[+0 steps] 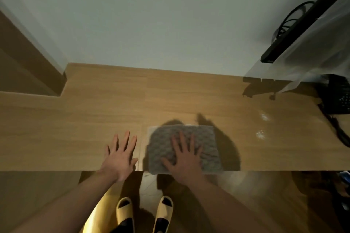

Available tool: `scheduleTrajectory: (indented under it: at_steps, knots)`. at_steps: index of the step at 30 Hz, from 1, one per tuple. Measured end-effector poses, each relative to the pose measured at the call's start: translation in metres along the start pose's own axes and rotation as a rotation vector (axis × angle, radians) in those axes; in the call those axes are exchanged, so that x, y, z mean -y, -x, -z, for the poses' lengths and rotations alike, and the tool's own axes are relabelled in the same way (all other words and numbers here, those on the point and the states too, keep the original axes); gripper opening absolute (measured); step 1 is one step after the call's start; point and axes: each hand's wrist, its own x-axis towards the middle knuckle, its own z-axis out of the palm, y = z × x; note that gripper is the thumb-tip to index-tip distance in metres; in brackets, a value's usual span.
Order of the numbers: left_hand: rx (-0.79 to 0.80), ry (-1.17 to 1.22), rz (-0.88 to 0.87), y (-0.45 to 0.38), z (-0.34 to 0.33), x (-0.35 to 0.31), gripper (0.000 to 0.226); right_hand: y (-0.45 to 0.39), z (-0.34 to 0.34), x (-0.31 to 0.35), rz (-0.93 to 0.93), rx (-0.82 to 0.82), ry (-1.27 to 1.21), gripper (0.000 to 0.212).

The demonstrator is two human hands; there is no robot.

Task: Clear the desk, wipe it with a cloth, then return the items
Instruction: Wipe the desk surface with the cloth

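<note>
While pressing flat, fingers spread, on grey cloth (182, 149) at lower centre: right hand (184, 161). Left hand (120, 157) open, hovering beside it over table (75, 119).

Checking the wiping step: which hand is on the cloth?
The right hand, pressed flat on the grey cloth; the left hand lies beside it on bare desk.

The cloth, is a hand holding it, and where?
Not gripped. The right hand presses flat on the cloth, near its front edge. The left hand holds nothing.
</note>
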Motion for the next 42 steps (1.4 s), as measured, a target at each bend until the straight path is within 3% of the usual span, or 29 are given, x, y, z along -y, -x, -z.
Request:
scheduleTrajectory:
  at_steps: [5,11,18,22,25,30,38,42]
  knots:
    - [0.058,-0.009,-0.006,-0.007,-0.002,0.01,0.085,-0.004,-0.02,0.045,0.117,-0.017,0.065,0.085]
    - [0.073,0.003,-0.002,-0.002,0.005,0.003,0.087,0.022,-0.004,-0.037,-0.042,-0.024,0.063,0.082]
    - [0.029,0.017,-0.027,-0.006,0.0,0.008,0.089,0.035,0.007,-0.116,-0.227,-0.101,-0.125,0.06]
    - [-0.01,0.002,-0.035,-0.004,-0.002,0.008,0.089,0.024,0.013,-0.078,-0.116,-0.244,-0.154,0.061]
    - [-0.022,-0.03,-0.034,-0.002,0.002,0.004,0.089,0.013,0.013,-0.029,0.066,-0.146,-0.116,0.06]
    - [-0.067,-0.065,-0.103,-0.007,0.012,-0.013,0.089,0.005,-0.004,-0.013,0.056,-0.023,0.065,0.06]
    - [-0.009,-0.093,-0.219,-0.017,0.002,-0.086,0.089,0.048,0.005,-0.149,-0.212,-0.072,0.034,0.062]
    - [-0.045,-0.151,-0.219,-0.021,0.001,-0.116,0.09,0.078,0.029,-0.219,-0.369,-0.116,-0.207,0.062]
